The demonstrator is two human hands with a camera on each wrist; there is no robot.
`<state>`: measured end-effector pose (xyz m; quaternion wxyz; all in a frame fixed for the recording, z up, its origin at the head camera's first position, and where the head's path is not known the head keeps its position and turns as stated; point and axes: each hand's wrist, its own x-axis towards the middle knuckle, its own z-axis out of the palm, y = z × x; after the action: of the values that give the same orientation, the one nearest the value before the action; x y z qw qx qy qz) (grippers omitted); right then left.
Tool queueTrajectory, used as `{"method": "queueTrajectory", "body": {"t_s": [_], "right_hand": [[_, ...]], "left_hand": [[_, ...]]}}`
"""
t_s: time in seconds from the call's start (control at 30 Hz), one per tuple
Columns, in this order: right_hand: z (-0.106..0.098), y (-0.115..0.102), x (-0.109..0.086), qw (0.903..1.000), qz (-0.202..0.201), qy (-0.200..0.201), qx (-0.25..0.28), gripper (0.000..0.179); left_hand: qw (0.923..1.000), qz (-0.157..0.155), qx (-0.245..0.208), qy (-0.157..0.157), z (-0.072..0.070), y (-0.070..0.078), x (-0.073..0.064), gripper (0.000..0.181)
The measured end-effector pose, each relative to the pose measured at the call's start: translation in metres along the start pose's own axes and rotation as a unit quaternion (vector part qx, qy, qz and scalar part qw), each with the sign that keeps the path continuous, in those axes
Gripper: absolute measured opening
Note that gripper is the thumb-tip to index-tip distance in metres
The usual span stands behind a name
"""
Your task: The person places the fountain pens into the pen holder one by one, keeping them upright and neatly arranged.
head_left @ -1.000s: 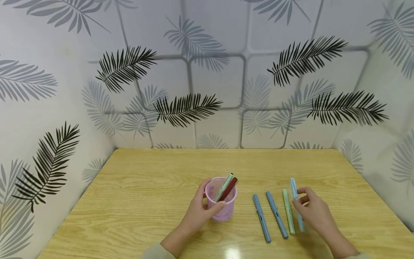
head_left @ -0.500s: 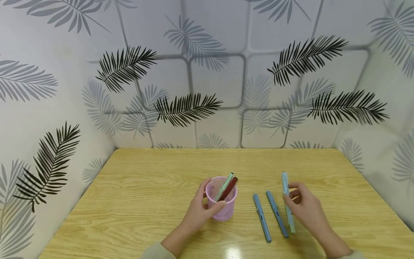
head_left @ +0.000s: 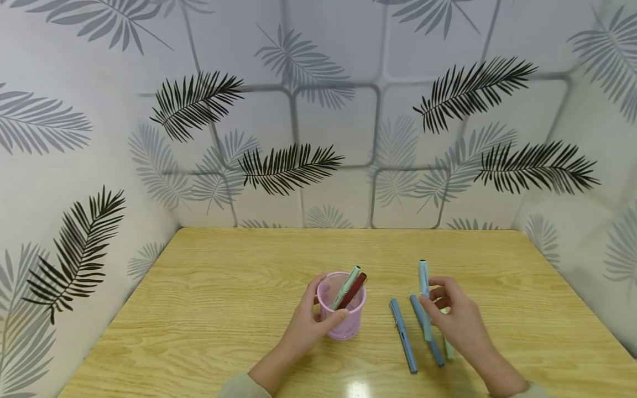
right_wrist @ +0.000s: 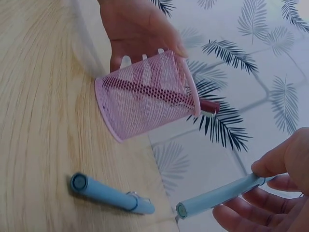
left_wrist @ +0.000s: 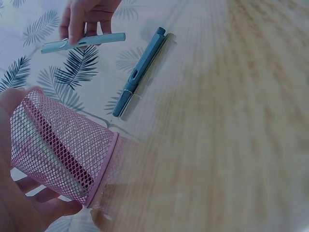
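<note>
My left hand (head_left: 311, 320) grips a pink mesh pen cup (head_left: 344, 327) that stands upright on the table. Inside it lean a pale green pen (head_left: 342, 292) and a dark red pen (head_left: 354, 289), their ends sticking out over the rim. To the right, my right hand (head_left: 460, 314) pinches a light blue pen (head_left: 423, 276) between thumb and fingers, held nearly upright above the table. In the head view this pen overlaps a blue pen (head_left: 437, 352). A light green pen (head_left: 449, 347) lies partly hidden behind the right hand.
Another blue pen (head_left: 404, 338) lies on the wooden table (head_left: 224, 287) between the cup and the overlapped blue pen. Leaf-patterned walls (head_left: 333, 199) rise behind the table and at both sides.
My right hand has carried the light blue pen up off the table and leftward, across the green pen to over the blue one. The left hand and cup have stayed put.
</note>
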<state>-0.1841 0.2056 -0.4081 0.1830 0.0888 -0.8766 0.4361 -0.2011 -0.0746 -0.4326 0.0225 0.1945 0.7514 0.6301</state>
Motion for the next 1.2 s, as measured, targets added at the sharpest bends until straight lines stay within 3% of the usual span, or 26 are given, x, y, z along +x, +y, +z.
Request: {"method": "queueTrajectory", "body": {"t_s": [0.33, 0.5, 0.77, 0.97, 1.2], "right_hand": [[0.016, -0.014, 0.004, 0.9972, -0.051, 0.009, 0.054, 0.029], [0.025, -0.018, 0.005, 0.9949, -0.035, 0.003, 0.094, 0.031], [0.036, -0.028, 0.010, 0.9934, -0.065, 0.019, 0.093, 0.033], [0.035, -0.058, 0.011, 0.9909, -0.089, 0.029, 0.097, 0.029], [0.036, -0.086, 0.016, 0.9904, -0.082, 0.039, 0.105, 0.028]], "left_hand": [[1.0000, 0.005, 0.003, 0.004, 0.000, 0.002, 0.000, 0.074], [0.9999, 0.007, 0.006, 0.006, 0.000, 0.001, 0.000, 0.073], [0.9999, 0.006, 0.007, 0.007, 0.001, 0.003, -0.001, 0.074], [0.9999, 0.006, 0.007, 0.007, 0.001, 0.004, -0.001, 0.073], [0.9999, 0.007, 0.007, 0.005, 0.001, 0.005, -0.002, 0.073]]}}
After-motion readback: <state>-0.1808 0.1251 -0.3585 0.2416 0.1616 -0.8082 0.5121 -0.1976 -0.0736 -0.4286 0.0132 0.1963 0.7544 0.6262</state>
